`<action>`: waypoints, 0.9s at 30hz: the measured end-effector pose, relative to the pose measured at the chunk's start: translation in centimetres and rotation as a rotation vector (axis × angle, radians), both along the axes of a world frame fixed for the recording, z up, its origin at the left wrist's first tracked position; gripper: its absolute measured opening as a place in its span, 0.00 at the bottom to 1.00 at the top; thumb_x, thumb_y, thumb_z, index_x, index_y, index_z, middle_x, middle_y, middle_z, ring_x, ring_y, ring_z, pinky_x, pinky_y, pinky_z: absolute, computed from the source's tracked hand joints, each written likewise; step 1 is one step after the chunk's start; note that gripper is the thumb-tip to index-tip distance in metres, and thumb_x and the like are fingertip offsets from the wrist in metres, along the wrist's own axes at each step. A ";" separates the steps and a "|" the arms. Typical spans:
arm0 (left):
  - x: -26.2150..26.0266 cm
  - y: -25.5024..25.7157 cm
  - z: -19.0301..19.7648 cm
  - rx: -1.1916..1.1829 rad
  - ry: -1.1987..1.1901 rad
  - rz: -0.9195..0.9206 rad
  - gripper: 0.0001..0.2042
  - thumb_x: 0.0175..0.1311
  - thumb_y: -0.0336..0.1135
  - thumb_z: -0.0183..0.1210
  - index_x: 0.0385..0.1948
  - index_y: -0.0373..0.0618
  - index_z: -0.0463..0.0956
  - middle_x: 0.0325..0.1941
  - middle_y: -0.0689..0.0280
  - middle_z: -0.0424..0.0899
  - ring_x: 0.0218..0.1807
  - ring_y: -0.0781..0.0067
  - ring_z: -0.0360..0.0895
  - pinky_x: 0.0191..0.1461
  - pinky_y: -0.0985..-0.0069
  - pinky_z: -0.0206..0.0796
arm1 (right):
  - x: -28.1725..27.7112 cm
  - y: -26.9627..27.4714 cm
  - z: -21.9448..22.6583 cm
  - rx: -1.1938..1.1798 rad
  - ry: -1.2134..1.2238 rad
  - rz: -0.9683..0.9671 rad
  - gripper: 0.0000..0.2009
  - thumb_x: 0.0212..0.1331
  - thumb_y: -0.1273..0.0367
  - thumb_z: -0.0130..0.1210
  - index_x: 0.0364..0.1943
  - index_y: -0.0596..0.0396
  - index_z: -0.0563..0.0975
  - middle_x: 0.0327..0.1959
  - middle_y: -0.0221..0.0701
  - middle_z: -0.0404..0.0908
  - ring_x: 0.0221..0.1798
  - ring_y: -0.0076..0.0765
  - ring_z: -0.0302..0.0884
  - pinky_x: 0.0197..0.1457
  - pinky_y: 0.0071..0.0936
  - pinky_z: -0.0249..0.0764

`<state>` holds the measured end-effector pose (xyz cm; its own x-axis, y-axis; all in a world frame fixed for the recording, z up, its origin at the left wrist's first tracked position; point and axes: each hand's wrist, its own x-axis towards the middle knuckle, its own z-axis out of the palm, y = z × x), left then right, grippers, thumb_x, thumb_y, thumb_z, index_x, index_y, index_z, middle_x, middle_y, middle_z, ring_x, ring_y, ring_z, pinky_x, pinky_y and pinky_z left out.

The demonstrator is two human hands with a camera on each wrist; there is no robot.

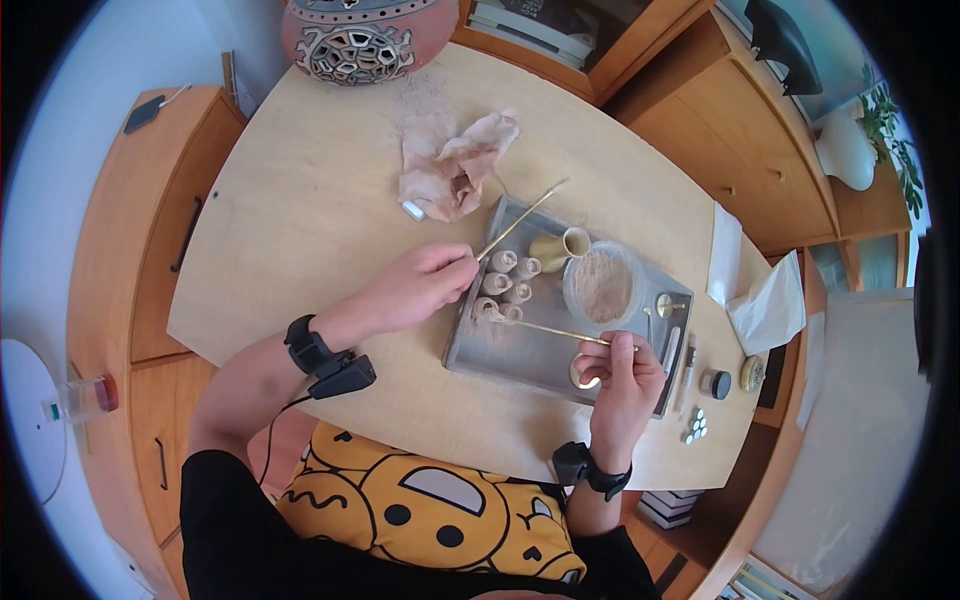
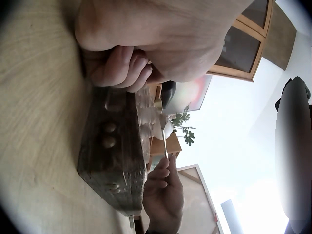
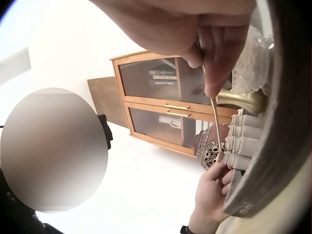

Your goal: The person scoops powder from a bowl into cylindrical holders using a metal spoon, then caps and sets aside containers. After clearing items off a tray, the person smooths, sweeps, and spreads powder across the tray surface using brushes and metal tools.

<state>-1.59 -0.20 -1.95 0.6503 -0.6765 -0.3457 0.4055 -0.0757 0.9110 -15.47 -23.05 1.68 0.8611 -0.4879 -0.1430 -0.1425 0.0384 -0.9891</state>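
One thin tool point(image 1: 560, 332), pinched by the right hand point(image 1: 624, 388), extends leftward, seemingly to a cup point(image 1: 487, 308).

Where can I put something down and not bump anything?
There's bare table left of the crumpled tissue, beyond the left hand. Another bare patch lies between the tray and the cushion. It's crowded in the tray where the little pots, vase and bowl stand.

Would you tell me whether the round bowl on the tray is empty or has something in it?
Not empty: the bowl holds brownish powder, seen through its open top. How deep, I cannot tell.
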 end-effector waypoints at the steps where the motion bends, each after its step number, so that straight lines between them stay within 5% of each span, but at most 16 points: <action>1: 0.0 0.0 -0.1 -0.012 0.000 -0.004 0.12 0.76 0.39 0.46 0.27 0.51 0.65 0.22 0.81 0.56 0.22 0.91 0.50 0.22 0.86 0.41 | 0.1 0.1 0.0 -0.004 0.005 -0.009 0.15 0.73 0.64 0.49 0.38 0.64 0.78 0.30 0.41 0.85 0.26 0.29 0.82 0.28 0.21 0.75; 11: 0.1 0.0 -0.7 -0.016 -0.017 0.002 0.12 0.76 0.38 0.46 0.27 0.51 0.65 0.21 0.81 0.56 0.21 0.92 0.50 0.22 0.87 0.40 | 0.4 0.2 -0.1 0.022 -0.013 -0.063 0.15 0.73 0.64 0.49 0.37 0.64 0.77 0.27 0.41 0.85 0.24 0.29 0.81 0.26 0.21 0.75; 14: 0.1 0.1 -0.5 -0.006 -0.020 0.007 0.15 0.74 0.40 0.47 0.26 0.44 0.68 0.21 0.77 0.62 0.24 0.87 0.56 0.26 0.81 0.50 | 0.0 -0.6 0.1 0.043 -0.057 -0.085 0.14 0.73 0.65 0.49 0.36 0.64 0.77 0.27 0.40 0.85 0.24 0.29 0.80 0.27 0.21 0.74; 16: 0.0 0.0 -0.5 -0.021 0.013 -0.002 0.12 0.76 0.38 0.46 0.27 0.51 0.65 0.21 0.82 0.56 0.21 0.92 0.50 0.21 0.87 0.40 | -0.5 -1.6 0.6 -0.020 0.013 -0.032 0.14 0.73 0.65 0.49 0.36 0.65 0.77 0.27 0.39 0.84 0.24 0.28 0.80 0.28 0.21 0.75; 27: 0.0 0.0 0.1 -0.011 0.025 0.003 0.12 0.76 0.39 0.47 0.27 0.50 0.65 0.21 0.82 0.56 0.21 0.92 0.49 0.21 0.86 0.39 | 0.0 -2.0 0.2 -0.163 0.149 0.001 0.11 0.70 0.70 0.52 0.38 0.67 0.78 0.30 0.40 0.86 0.26 0.25 0.80 0.32 0.20 0.75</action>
